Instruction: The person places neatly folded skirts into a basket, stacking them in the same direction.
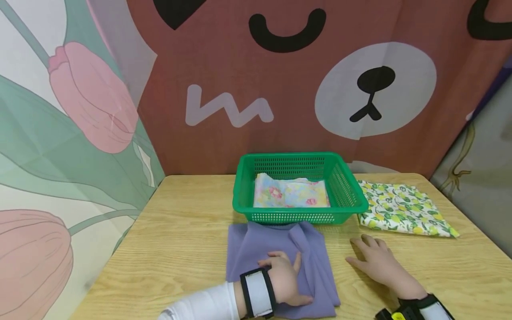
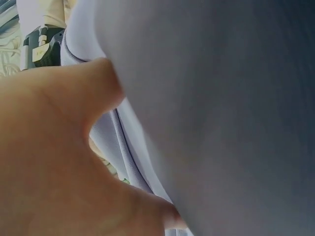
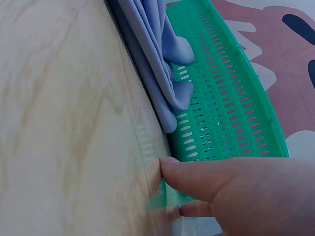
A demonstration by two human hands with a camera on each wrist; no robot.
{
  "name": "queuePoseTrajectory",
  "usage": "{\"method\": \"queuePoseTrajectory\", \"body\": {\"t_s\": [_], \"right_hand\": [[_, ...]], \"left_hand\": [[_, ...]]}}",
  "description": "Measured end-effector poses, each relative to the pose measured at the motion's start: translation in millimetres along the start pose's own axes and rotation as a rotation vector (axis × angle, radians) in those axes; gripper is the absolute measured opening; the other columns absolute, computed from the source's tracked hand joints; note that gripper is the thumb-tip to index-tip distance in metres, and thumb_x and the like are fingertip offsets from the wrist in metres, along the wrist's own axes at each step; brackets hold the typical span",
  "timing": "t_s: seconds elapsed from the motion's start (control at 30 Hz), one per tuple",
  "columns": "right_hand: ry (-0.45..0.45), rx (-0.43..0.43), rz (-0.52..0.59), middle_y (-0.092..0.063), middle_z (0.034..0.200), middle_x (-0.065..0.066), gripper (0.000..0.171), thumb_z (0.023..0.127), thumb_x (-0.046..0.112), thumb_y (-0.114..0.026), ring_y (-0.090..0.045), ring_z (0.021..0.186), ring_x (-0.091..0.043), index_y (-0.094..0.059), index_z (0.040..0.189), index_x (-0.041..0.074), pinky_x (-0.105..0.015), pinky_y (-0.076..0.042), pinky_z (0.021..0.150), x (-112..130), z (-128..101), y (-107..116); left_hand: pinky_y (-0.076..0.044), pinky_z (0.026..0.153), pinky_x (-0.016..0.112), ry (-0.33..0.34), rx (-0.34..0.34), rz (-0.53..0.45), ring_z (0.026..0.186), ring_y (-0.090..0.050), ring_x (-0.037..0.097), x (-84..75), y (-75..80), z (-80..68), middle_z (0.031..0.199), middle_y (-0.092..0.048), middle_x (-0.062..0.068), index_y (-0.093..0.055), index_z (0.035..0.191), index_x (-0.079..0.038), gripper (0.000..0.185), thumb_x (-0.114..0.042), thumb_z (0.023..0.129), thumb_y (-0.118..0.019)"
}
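Note:
A folded purple cloth (image 1: pixel 316 271) lies on the table in front of the basket, with loose folds along its right half. My left hand (image 1: pixel 283 280) rests on it, fingers spread apart. Close up in the left wrist view, the thumb and a finger of that hand (image 2: pixel 59 142) touch the purple fabric (image 2: pixel 211 108). To the right of the cloth, my right hand (image 1: pixel 378 262) is low over the table with its fingers loosely bent and nothing in them. In the right wrist view its thumb (image 3: pixel 197 177) is at the tabletop, beside the green basket (image 3: pixel 231 108).
A green plastic basket (image 1: pixel 300 218) stands at the back of the wooden table (image 1: pixel 180 249), holding a folded pastel floral cloth (image 1: pixel 292 195). Right of it lies a folded lemon-print cloth (image 1: pixel 404 209), close to the basket's side. A printed curtain (image 1: pixel 224 146) hangs behind the table.

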State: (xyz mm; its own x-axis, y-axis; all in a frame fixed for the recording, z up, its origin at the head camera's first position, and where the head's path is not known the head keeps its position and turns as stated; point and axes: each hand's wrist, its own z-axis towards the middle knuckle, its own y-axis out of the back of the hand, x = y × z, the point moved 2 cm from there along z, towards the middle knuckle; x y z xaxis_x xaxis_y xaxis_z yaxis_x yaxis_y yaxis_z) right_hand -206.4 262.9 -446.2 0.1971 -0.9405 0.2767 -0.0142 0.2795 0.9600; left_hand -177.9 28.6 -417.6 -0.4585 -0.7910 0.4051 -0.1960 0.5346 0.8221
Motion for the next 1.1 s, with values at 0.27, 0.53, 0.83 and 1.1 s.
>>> {"method": "queuePoseTrajectory", "body": {"t_s": [0.27,0.53,0.83,1.1], "right_hand": [[0.002,-0.019,0.003,-0.046,0.126,-0.036,0.061,0.085,0.047,-0.064,-0.042,0.109,-0.061,-0.057,0.125,0.001,-0.072,-0.035,0.082,-0.8,-2.6,2.2],[0.002,-0.013,0.017,-0.046,0.126,-0.036,0.060,0.085,0.046,-0.064,-0.041,0.109,-0.061,-0.057,0.125,0.001,-0.073,-0.034,0.081,-2.4,-5.1,2.1],[0.016,-0.016,0.023,-0.047,0.125,-0.037,0.059,0.085,0.044,-0.065,-0.042,0.109,-0.061,-0.058,0.124,0.000,-0.073,-0.035,0.082,0.5,-4.8,-1.7],[0.014,-0.016,0.020,-0.045,0.127,-0.038,0.059,0.085,0.043,-0.064,-0.039,0.111,-0.063,-0.057,0.125,0.000,-0.074,-0.032,0.085,3.2,-3.2,2.1]], "left_hand": [[-0.054,0.067,0.053,0.038,0.042,0.009,0.115,-0.053,0.031,-19.7,13.3,7.4,0.132,-0.050,0.014,-0.011,0.148,-0.043,0.097,-0.093,0.067,-0.029],[-0.054,0.066,0.054,0.021,0.050,-0.028,0.116,-0.053,0.031,-34.9,20.4,10.8,0.134,-0.050,0.012,-0.008,0.148,-0.044,0.097,-0.092,0.068,-0.029],[-0.054,0.076,0.050,0.044,0.089,-0.125,0.115,-0.053,0.030,-34.8,17.4,11.5,0.134,-0.046,0.012,-0.010,0.145,-0.051,0.085,-0.090,0.071,-0.028],[-0.053,0.073,0.030,-0.295,-0.129,-0.505,0.086,-0.065,0.014,21.2,15.1,-4.8,0.097,-0.070,0.003,-0.053,0.134,-0.025,0.062,-0.066,0.089,-0.043]]}}
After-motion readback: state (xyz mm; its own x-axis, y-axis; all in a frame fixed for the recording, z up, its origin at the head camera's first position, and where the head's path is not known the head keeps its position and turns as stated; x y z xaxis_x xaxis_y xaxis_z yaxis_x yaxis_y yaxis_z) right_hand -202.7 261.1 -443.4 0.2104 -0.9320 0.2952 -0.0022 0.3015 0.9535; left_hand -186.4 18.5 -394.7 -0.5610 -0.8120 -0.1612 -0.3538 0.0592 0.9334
